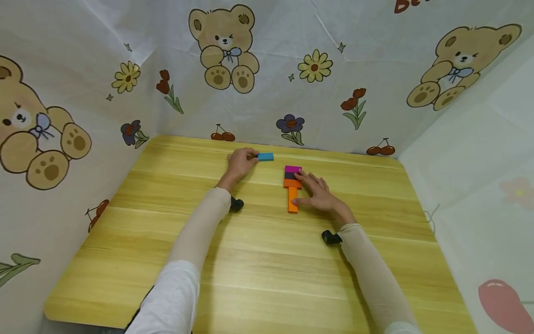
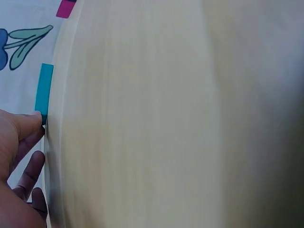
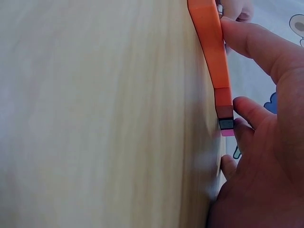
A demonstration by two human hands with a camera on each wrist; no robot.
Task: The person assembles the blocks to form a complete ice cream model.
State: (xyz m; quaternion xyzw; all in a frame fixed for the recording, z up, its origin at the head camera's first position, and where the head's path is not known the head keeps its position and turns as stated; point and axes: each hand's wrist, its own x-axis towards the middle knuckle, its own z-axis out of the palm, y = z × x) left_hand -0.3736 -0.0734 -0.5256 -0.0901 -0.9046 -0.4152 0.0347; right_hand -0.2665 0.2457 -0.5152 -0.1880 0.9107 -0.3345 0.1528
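A blue block [image 1: 265,157] is pinched at its left end by the thumb and fingers of my left hand [image 1: 242,163]; in the left wrist view the same blue block [image 2: 44,90] stretches away from the thumb. To its right, several blocks lie joined in a row on the table: a magenta block [image 1: 293,169], a dark block [image 1: 289,176], an orange block [image 1: 292,184] set crosswise and a long orange block [image 1: 293,204] running toward me. My right hand [image 1: 319,191] lies along their right side, its thumb touching the long block and fingertips at the dark one.
The wooden table [image 1: 267,278] runs back to a cloth wall [image 1: 267,102] printed with bears and flowers. More cloth stands along the left and right edges. A black wrist device [image 1: 237,204] shows below the left hand, and another [image 1: 331,237] below the right.
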